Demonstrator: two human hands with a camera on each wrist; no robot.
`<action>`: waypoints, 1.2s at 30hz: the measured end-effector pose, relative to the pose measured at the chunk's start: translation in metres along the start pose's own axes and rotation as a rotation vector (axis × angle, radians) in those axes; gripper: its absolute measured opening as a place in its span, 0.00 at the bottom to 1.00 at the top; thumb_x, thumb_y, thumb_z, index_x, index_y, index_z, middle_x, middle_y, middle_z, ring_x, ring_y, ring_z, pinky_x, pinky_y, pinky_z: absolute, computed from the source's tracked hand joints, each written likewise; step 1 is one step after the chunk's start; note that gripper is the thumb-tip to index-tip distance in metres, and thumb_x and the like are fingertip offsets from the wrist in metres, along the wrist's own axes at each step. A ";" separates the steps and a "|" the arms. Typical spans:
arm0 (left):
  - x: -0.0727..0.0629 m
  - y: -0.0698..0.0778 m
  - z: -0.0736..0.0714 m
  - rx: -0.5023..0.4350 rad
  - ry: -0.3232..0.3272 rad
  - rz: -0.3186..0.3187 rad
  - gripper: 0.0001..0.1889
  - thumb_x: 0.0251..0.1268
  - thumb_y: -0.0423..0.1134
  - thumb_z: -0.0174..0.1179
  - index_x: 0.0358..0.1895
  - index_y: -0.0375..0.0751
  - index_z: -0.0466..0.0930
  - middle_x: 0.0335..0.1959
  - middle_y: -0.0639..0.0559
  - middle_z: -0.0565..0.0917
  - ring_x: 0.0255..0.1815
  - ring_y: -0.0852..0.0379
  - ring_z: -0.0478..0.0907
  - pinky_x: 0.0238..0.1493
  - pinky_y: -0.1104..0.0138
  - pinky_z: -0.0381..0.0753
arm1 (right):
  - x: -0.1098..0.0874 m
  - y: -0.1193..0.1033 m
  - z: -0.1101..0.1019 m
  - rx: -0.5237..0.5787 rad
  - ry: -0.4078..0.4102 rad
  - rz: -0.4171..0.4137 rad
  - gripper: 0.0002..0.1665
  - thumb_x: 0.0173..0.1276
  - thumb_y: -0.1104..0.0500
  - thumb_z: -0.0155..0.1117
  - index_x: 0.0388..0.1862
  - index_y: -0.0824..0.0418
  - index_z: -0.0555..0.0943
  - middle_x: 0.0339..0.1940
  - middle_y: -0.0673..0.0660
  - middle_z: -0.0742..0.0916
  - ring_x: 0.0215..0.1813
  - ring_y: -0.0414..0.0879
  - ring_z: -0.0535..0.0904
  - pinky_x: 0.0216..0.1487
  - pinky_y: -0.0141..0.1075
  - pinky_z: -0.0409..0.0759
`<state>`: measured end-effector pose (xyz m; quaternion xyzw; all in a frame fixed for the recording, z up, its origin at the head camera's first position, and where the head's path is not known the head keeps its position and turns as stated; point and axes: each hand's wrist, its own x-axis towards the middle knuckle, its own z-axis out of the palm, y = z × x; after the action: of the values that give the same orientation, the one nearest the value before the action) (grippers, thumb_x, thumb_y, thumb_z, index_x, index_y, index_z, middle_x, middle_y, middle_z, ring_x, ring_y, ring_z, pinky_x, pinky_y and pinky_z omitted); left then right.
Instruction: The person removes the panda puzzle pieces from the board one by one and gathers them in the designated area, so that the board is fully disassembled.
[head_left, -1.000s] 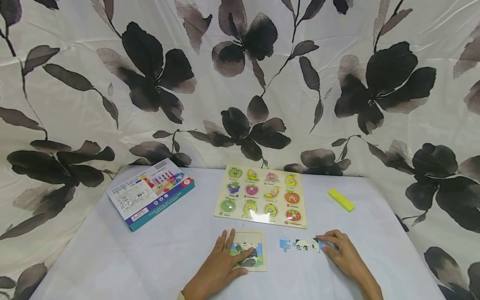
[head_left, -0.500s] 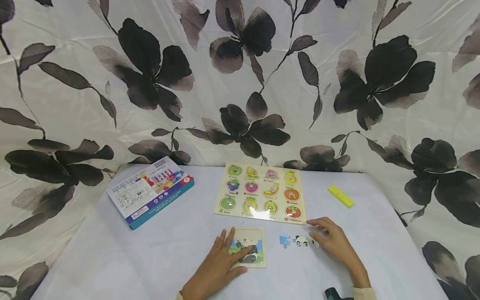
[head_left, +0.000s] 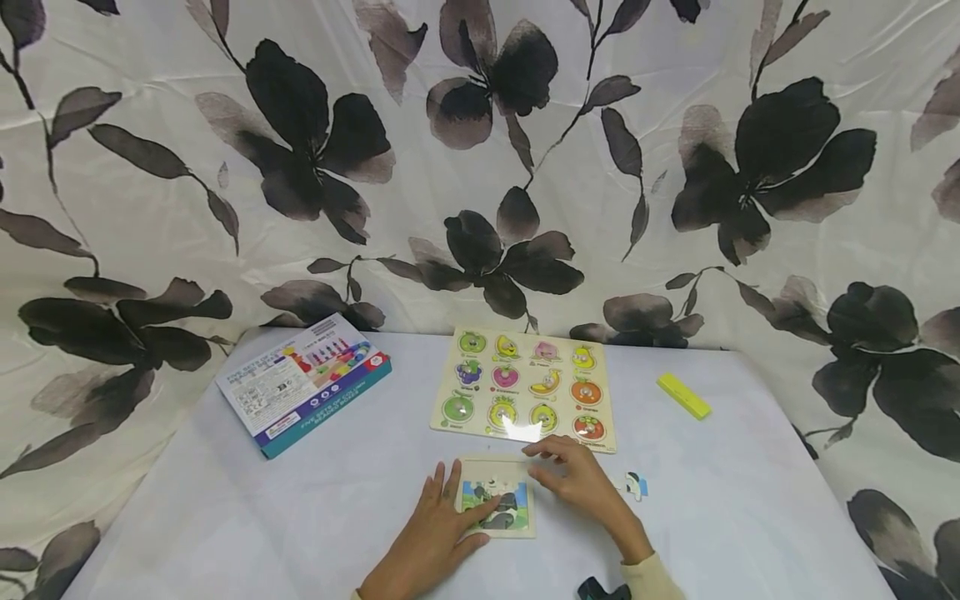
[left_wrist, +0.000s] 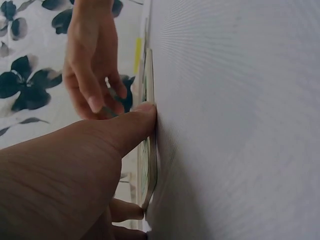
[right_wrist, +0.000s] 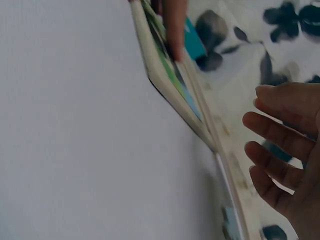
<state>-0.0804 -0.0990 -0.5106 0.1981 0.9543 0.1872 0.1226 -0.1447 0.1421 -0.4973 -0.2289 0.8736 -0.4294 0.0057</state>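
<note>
A small wooden tray puzzle [head_left: 527, 521] with a partly assembled panda picture lies flat near the front of the table. My left hand [head_left: 431, 533] rests spread over its left side, one finger stretched across the picture and the thumb at the near edge [left_wrist: 151, 170]. Over the tray's right edge hovers my right hand [head_left: 577, 479], fingers loosely bent and apart. The right wrist view shows this right hand [right_wrist: 285, 145] with nothing between its fingers. Right of it lies a loose panda jigsaw piece [head_left: 636, 486]; the area to its left is mostly hidden behind the hand.
Behind the tray lies a larger wooden fruit board [head_left: 487, 400]. A boxed set [head_left: 303, 383] sits at the back left, a yellow block [head_left: 684, 396] at the back right. A black object [head_left: 600, 590] shows beside the right wrist. Floral cloth [head_left: 375, 208] hangs behind the table.
My right hand has left the loose pieces and moved left to the tray's right edge, now covering most of them from view. My left hand has stayed on the tray.
</note>
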 end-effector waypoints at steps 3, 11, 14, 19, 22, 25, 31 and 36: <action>0.001 -0.001 0.001 0.010 -0.001 0.005 0.25 0.65 0.61 0.53 0.66 0.72 0.69 0.75 0.29 0.49 0.73 0.25 0.39 0.69 0.37 0.49 | 0.007 -0.005 0.014 0.006 -0.054 -0.044 0.13 0.61 0.61 0.69 0.46 0.57 0.84 0.45 0.48 0.87 0.46 0.44 0.80 0.47 0.38 0.78; 0.001 -0.005 0.002 0.052 0.029 0.059 0.24 0.66 0.60 0.52 0.65 0.67 0.71 0.73 0.27 0.53 0.73 0.24 0.44 0.67 0.37 0.53 | 0.022 -0.017 0.042 0.007 -0.166 -0.097 0.13 0.61 0.60 0.69 0.46 0.58 0.85 0.45 0.46 0.86 0.50 0.41 0.78 0.55 0.39 0.75; 0.001 -0.006 0.002 0.064 0.046 0.079 0.24 0.67 0.59 0.52 0.65 0.64 0.72 0.72 0.26 0.54 0.72 0.25 0.45 0.67 0.37 0.54 | 0.025 -0.020 0.049 0.004 -0.194 -0.099 0.12 0.61 0.59 0.70 0.45 0.57 0.86 0.44 0.46 0.87 0.48 0.40 0.77 0.55 0.38 0.74; 0.000 -0.008 0.003 0.069 0.065 0.094 0.24 0.67 0.59 0.51 0.64 0.61 0.75 0.72 0.26 0.55 0.72 0.25 0.45 0.67 0.37 0.54 | 0.027 -0.022 0.056 -0.063 -0.212 -0.116 0.11 0.61 0.58 0.69 0.44 0.55 0.86 0.42 0.44 0.86 0.45 0.37 0.74 0.49 0.33 0.74; 0.000 -0.007 0.002 0.065 0.070 0.099 0.24 0.67 0.59 0.51 0.63 0.60 0.76 0.72 0.27 0.55 0.72 0.25 0.46 0.66 0.37 0.54 | 0.028 -0.023 0.058 -0.113 -0.223 -0.119 0.11 0.62 0.57 0.69 0.43 0.54 0.87 0.41 0.42 0.85 0.43 0.36 0.73 0.46 0.31 0.73; -0.001 -0.006 0.002 0.058 0.077 0.102 0.23 0.67 0.59 0.52 0.63 0.59 0.76 0.72 0.27 0.56 0.72 0.25 0.46 0.66 0.36 0.55 | 0.028 -0.024 0.060 -0.160 -0.227 -0.125 0.10 0.61 0.56 0.68 0.43 0.53 0.87 0.40 0.42 0.83 0.42 0.36 0.71 0.45 0.30 0.73; -0.002 -0.006 0.001 0.055 0.084 0.104 0.23 0.67 0.59 0.52 0.62 0.59 0.76 0.72 0.28 0.56 0.73 0.26 0.45 0.66 0.36 0.55 | 0.028 -0.026 0.061 -0.188 -0.214 -0.148 0.09 0.61 0.57 0.68 0.41 0.54 0.88 0.39 0.42 0.83 0.41 0.35 0.71 0.45 0.30 0.73; -0.002 -0.006 0.002 0.068 0.098 0.108 0.23 0.66 0.59 0.53 0.62 0.58 0.77 0.72 0.28 0.56 0.72 0.25 0.46 0.65 0.36 0.56 | 0.028 -0.026 0.063 -0.174 -0.216 -0.132 0.07 0.62 0.57 0.68 0.39 0.53 0.88 0.39 0.41 0.82 0.41 0.35 0.70 0.45 0.31 0.72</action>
<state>-0.0803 -0.1046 -0.5149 0.2438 0.9529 0.1707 0.0588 -0.1465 0.0702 -0.5117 -0.3304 0.8849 -0.3243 0.0513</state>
